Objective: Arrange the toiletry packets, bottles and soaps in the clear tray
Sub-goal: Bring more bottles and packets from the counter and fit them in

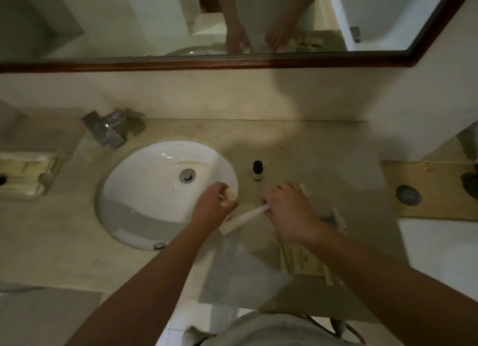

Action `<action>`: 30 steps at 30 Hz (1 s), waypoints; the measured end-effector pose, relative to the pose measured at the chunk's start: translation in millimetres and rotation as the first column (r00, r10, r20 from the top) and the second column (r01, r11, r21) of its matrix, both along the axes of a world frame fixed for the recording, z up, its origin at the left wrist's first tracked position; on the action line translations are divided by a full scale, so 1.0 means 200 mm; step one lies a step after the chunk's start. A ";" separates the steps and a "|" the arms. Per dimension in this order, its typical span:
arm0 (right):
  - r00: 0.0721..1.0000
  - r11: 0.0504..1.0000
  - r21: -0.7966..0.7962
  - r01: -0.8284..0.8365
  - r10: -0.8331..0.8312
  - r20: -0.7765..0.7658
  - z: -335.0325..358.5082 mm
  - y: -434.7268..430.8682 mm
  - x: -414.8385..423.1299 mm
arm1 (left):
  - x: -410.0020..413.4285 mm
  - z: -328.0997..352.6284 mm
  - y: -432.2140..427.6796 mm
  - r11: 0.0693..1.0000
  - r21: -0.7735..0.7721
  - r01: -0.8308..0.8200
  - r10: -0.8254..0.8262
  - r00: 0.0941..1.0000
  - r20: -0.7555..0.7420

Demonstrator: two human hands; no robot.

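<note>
Pale, round soap (231, 194) sits clenched in the fingers of the left hand (213, 203) at the rim of the white oval basin (144, 180) — small, light, probably slick, best pinched across its edges. The right hand (289, 211) grips one end of a long white paper-wrapped packet (243, 217), stiff-looking but light, its other end low over the beige stone counter (323, 151). Just beyond stands one small black-capped bottle (257, 170), upright, likely easiest taken round the body. Under the right forearm lie cream printed packets (301, 261) — at least two, the blur hides the count. The clear tray itself cannot be picked out.
</note>
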State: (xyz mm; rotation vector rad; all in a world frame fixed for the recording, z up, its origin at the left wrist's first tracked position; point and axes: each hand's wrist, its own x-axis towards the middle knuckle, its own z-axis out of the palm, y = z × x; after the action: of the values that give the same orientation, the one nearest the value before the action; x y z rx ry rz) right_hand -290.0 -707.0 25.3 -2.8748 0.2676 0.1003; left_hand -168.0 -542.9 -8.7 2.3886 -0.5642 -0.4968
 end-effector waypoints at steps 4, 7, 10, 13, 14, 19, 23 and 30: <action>0.984 0.988 0.008 -0.153 0.152 0.088 0.06 0.30 0.17 | 0.07 0.10 0.44 0.975 -0.077 -0.209 0.211 0.978 0.007; 0.960 0.975 -0.001 -0.224 0.221 0.174 0.05 0.64 0.34 | 0.12 0.15 0.87 0.926 -0.114 -0.359 0.360 0.933 -0.009; 0.949 0.963 0.097 -0.251 0.225 0.222 0.07 1.03 0.49 | 0.16 0.19 1.31 0.890 -0.113 -0.442 0.445 0.895 0.001; 0.949 0.943 0.168 -0.287 0.257 0.182 0.11 1.41 0.64 | 0.21 0.23 1.69 0.848 -0.131 -0.513 0.519 0.854 0.014; 0.950 0.938 0.187 -0.293 0.263 0.170 0.11 1.53 0.68 | 0.23 0.24 1.81 0.832 -0.144 -0.536 0.544 0.839 0.019; 0.981 0.902 0.387 -0.194 0.185 0.061 0.06 1.95 0.82 | 0.35 0.27 2.29 0.785 -0.172 -0.596 0.614 0.786 0.075; 0.998 0.871 0.489 -0.036 0.060 -0.032 0.04 2.06 0.95 | 0.47 0.27 2.43 0.779 -0.144 -0.610 0.624 0.777 0.085; 0.992 0.789 0.603 0.118 -0.121 -0.035 0.02 2.09 1.31 | 0.78 0.29 2.40 0.801 -0.152 -0.579 0.596 0.796 0.106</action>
State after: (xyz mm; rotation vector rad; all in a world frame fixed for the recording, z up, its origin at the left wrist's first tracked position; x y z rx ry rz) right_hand -28.6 -288.5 29.5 -2.2096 0.3435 0.1273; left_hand -12.1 -61.9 48.7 2.3383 0.1145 -0.0043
